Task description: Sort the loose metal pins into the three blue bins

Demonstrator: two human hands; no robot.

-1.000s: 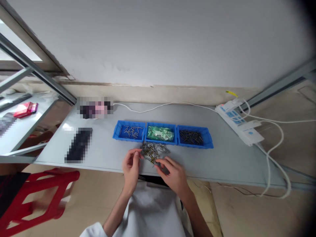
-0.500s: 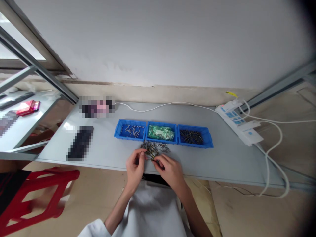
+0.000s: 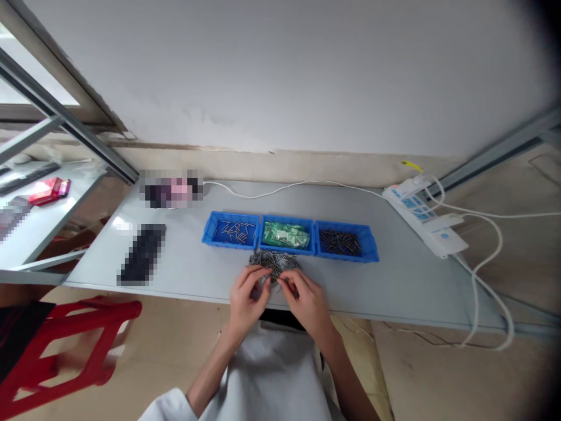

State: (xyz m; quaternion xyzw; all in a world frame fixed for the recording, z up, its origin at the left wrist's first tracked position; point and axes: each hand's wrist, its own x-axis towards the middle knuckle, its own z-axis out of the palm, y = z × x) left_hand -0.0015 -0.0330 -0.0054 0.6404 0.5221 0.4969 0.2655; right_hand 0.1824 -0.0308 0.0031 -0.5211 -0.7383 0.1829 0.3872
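A heap of thin metal rods [image 3: 274, 261], like small drill bits or pins, lies on the grey table in front of the blue bins. At its near left side my left hand [image 3: 249, 295] has thumb and forefinger drawn together in a pinch. My right hand [image 3: 307, 301] pinches too, its fingertips close to the left ones at the heap's near edge. Whatever sits between the fingertips is too small to make out. Behind the heap, the left blue bin [image 3: 210, 232] holds scattered silvery rods, the middle bin [image 3: 287, 248] green-and-clear packets, and the right bin [image 3: 370, 245] darker rods.
On the left of the table lie a blurred dark object [image 3: 142, 254] and a blurred pinkish item [image 3: 173, 193]. A white power strip [image 3: 421, 219] with cables stands at the right. A red stool [image 3: 83, 316] is on the floor at left.
Both hands have shifted slightly right and a little farther onto the heap. Their fingertips remain close together. The bins have not moved.
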